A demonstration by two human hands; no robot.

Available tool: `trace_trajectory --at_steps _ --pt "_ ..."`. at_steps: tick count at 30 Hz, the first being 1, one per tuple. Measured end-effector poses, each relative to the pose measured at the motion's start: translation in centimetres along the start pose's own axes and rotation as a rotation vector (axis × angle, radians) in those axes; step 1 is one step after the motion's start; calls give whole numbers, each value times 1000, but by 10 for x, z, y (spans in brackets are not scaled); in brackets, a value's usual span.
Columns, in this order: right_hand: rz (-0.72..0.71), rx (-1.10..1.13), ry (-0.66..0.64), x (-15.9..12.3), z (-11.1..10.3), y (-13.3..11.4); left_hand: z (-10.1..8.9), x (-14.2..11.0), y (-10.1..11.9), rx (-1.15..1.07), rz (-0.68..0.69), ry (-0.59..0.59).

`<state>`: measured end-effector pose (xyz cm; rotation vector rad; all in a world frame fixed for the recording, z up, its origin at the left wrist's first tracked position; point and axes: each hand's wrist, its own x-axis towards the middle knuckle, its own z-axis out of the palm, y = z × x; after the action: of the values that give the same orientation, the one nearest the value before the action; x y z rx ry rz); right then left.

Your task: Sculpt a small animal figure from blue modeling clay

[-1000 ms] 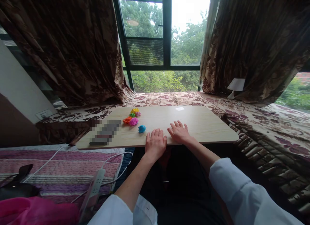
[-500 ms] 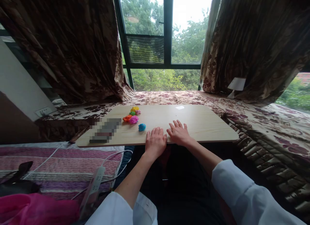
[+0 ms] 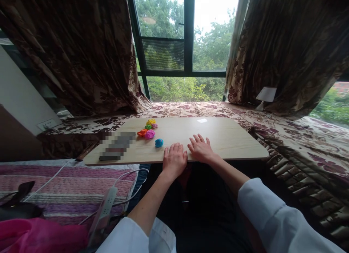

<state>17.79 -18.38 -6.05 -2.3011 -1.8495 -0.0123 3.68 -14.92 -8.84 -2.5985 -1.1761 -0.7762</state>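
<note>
Pale tabletop (image 3: 176, 132) runs lengthwise from left to right.

The left forearm (image 3: 151, 200) and right forearm (image 3: 230, 172) are stretched forward; the left hand (image 3: 175, 159) is laid palm down with fingers (image 3: 176, 148) together, the right hand (image 3: 201, 149) angled inward, its fingers (image 3: 202, 138) spread

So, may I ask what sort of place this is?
Probably a bedroom at home: a pink-and-purple striped quilted cover, dark brown floral fabric curtains, and a small white lamp on flower-patterned cloth suggest it.
</note>
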Motion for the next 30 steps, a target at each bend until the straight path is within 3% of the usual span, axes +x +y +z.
trace_trajectory --at_steps 4,13,22,30 --pt "-50 -4 -1 -14 2 -5 -2 -1 0 3 0 4" --pt "86 2 65 35 -7 7 -2 1 0 11 -2 18" --pt "-55 22 35 -13 1 -8 -4 -1 -2 2 -5 31" --pt "99 28 93 32 -5 8 -2 0 0 15 9 24"
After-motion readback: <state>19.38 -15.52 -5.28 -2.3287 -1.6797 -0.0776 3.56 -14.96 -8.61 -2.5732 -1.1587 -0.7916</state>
